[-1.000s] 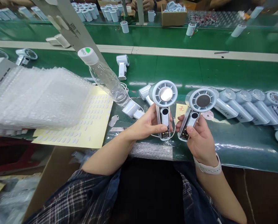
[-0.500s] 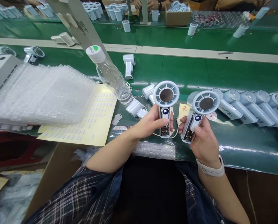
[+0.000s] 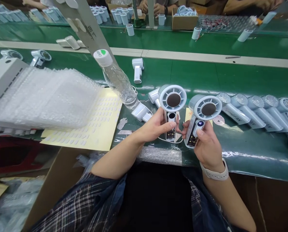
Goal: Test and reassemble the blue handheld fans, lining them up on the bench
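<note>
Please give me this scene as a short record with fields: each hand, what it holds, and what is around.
left hand: grips the handle of a white handheld fan, display dark
right hand: grips a second white handheld fan, display lit
beside: clear plastic bottle, stack of bubble-wrap bags, yellow sticker sheet
right: row of lying fans
surface: green belt

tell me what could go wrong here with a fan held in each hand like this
1. The left hand and right hand each grip a handheld fan by the handle alone, heads almost touching; they could knock together.
2. A thin white cable loops under the left fan and might snag.
3. The tilted water bottle leans just behind the hands; a bump could tip it onto the sticker sheet.
</note>
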`<action>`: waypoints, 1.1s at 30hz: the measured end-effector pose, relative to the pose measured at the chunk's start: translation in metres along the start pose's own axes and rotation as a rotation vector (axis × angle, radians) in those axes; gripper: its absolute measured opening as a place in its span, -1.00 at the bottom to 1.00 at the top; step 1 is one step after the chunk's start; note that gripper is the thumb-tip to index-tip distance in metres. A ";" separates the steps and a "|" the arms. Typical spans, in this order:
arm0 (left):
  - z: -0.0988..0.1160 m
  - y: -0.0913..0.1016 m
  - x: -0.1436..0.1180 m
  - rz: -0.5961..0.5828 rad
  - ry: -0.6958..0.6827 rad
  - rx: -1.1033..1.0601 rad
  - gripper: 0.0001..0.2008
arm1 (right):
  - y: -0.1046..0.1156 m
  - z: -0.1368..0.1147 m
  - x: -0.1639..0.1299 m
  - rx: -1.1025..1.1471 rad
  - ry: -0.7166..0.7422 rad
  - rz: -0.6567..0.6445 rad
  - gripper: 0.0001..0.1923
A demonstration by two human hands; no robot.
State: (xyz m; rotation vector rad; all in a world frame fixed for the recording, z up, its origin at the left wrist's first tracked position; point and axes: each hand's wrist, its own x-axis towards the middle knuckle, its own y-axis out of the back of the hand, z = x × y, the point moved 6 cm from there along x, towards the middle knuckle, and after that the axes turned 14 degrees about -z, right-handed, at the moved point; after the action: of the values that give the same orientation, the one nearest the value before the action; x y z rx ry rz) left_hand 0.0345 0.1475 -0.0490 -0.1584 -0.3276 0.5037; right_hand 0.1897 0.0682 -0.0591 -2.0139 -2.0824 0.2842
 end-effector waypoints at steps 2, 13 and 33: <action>0.000 -0.002 0.000 -0.008 0.001 -0.012 -0.55 | 0.001 0.000 -0.001 -0.025 -0.001 -0.014 -0.59; 0.002 0.001 0.000 0.027 -0.004 -0.012 -0.57 | -0.002 -0.002 -0.001 -0.028 0.061 -0.027 -0.65; -0.002 0.001 -0.005 0.089 0.026 -0.165 -0.52 | 0.002 0.002 0.001 0.221 0.037 -0.060 -0.56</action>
State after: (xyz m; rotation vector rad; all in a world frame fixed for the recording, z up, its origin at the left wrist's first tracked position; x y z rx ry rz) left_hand 0.0305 0.1454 -0.0527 -0.3400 -0.3379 0.5626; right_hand 0.1909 0.0694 -0.0617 -1.8121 -1.9882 0.4418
